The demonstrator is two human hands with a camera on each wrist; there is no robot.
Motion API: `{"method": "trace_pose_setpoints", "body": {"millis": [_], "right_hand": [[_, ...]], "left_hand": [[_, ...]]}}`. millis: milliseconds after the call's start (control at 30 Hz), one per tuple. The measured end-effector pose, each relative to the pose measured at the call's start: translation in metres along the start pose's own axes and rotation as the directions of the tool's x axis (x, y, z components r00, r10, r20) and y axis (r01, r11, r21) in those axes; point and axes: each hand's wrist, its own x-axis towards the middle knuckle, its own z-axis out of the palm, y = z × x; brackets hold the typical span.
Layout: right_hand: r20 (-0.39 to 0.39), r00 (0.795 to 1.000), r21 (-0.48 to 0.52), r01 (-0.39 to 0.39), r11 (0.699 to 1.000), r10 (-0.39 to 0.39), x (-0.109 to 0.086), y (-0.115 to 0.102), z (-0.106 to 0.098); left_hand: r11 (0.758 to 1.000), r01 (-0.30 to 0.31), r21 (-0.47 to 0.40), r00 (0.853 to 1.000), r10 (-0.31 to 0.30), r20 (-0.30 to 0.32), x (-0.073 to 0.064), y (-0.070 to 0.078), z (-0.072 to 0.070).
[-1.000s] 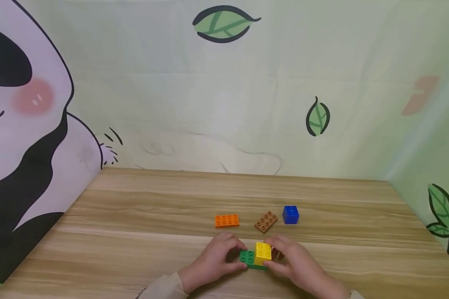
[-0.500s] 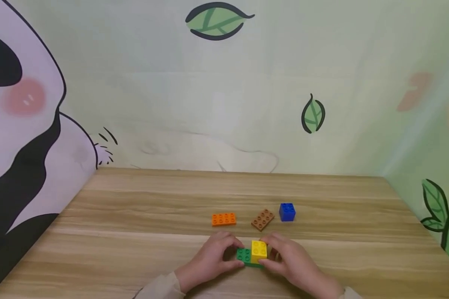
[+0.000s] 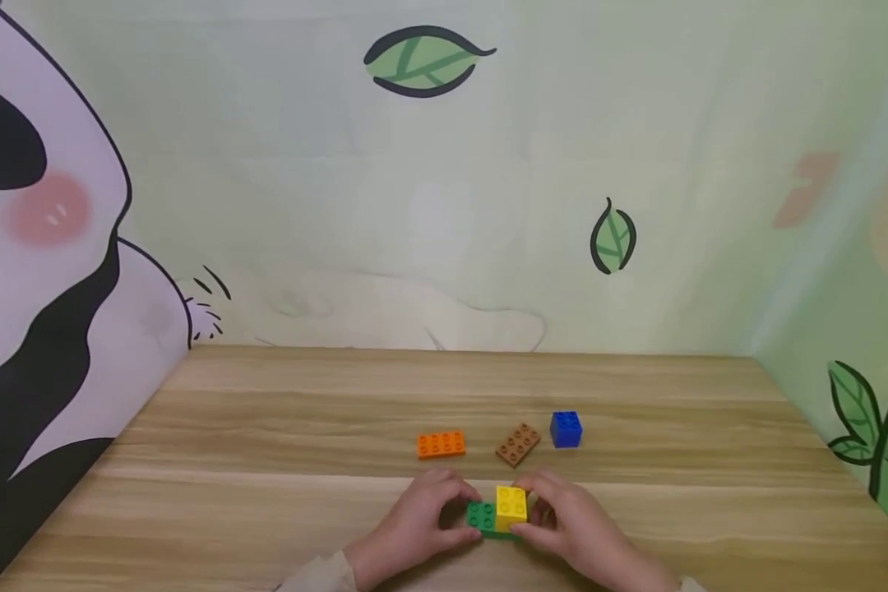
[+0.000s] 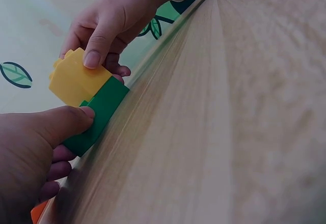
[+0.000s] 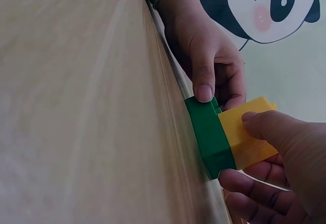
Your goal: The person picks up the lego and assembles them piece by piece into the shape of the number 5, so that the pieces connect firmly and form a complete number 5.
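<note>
A yellow two-by-two toy brick (image 3: 511, 510) sits on the right half of a flat green brick (image 3: 481, 516), whose left studs show. My left hand (image 3: 423, 520) pinches the green brick's left end, thumb on the near side and fingers behind. My right hand (image 3: 573, 526) grips the yellow brick between thumb and fingers. In the left wrist view the yellow brick (image 4: 76, 80) stands on the green brick (image 4: 102, 116), close over the table. The right wrist view has the right thumb across the yellow brick's side (image 5: 244, 140).
Behind the hands lie a flat orange brick (image 3: 441, 445), a flat brown brick (image 3: 518, 445) turned at an angle, and a blue brick (image 3: 566, 429). The wooden table (image 3: 266, 411) ends at a printed backdrop (image 3: 303, 205) with a panda and leaves.
The head view shifts slightly. Both hands keep their holds on the green and yellow bricks, and the bricks behind stay put.
</note>
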Motion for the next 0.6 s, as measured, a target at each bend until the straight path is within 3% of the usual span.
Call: {"method": "trace_pose_setpoints", "body": {"millis": [400, 600], "right_hand": [[0.019, 1.0, 0.062, -0.023, 0.998, 0.022, -0.0007, 0.0042, 0.0014], [-0.006, 1.0, 0.077, -0.016, 0.997, 0.016, -0.0013, 0.0039, 0.0017]], "left_hand": [[0.999, 0.036, -0.008, 0.999, -0.035, 0.03, -0.0007, 0.0008, -0.0007], [0.999, 0.031, 0.006, 0.999, -0.031, 0.025, -0.0011, 0.0006, -0.0011]]}}
